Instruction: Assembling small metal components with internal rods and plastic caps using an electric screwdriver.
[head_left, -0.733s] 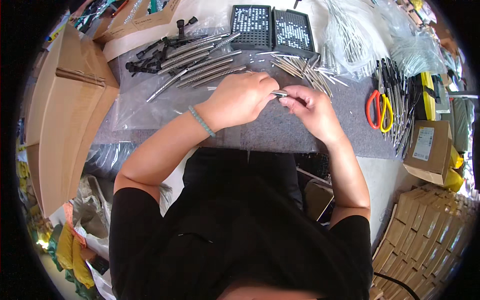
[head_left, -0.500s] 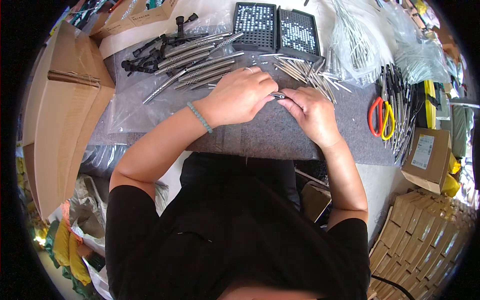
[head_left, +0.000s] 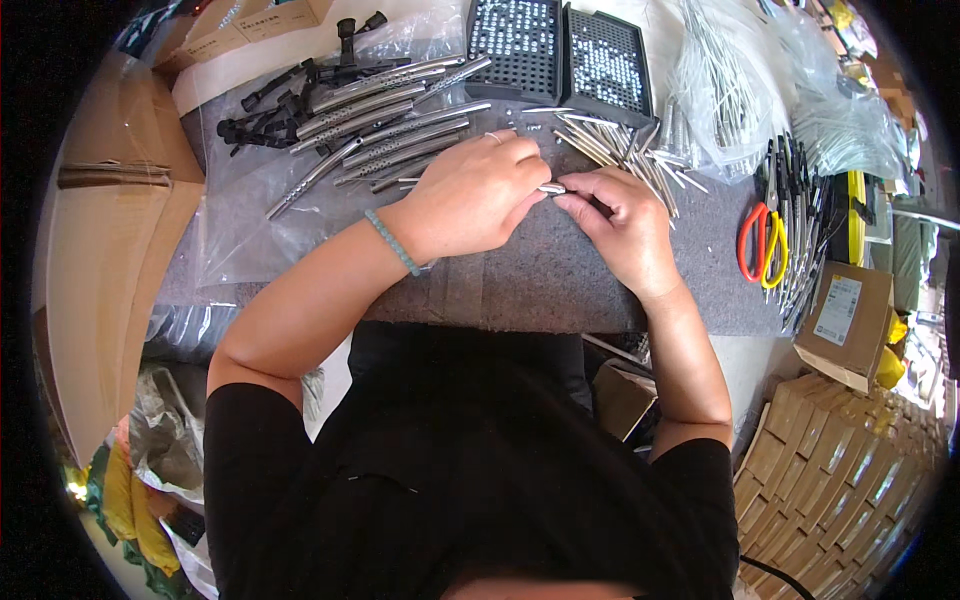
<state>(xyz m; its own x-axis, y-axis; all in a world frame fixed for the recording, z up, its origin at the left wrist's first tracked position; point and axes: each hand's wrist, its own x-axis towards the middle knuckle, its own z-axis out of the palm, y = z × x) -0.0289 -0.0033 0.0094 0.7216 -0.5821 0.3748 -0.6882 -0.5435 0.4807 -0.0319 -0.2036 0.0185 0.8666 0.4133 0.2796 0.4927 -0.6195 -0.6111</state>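
Observation:
My left hand point(head_left: 480, 190), with a bead bracelet at the wrist, is closed around a slim metal tube. The silvery end of the tube point(head_left: 551, 187) sticks out between its thumb and fingers; the rest is hidden in the grip. Right at that end, the thumb and forefinger of my right hand point(head_left: 620, 222) pinch together, on a small dark bit too tiny to name. Just beyond my left hand lie several perforated metal tubes point(head_left: 375, 112). Thin metal rods point(head_left: 640, 160) are spread in a loose pile behind my right hand.
Black plastic fittings point(head_left: 275, 118) lie on clear plastic at the left. Two black trays point(head_left: 515, 45) of small metal parts stand at the back. Scissors point(head_left: 763, 243) with red and yellow handles rest at right, beside dark-tipped rods point(head_left: 795, 220). Cardboard boxes point(head_left: 115, 250) flank the grey-covered table point(head_left: 540, 290).
The view has shifted slightly. My right fingertips have closed in over the tube's end, which showed more openly before. My left hand keeps its hold.

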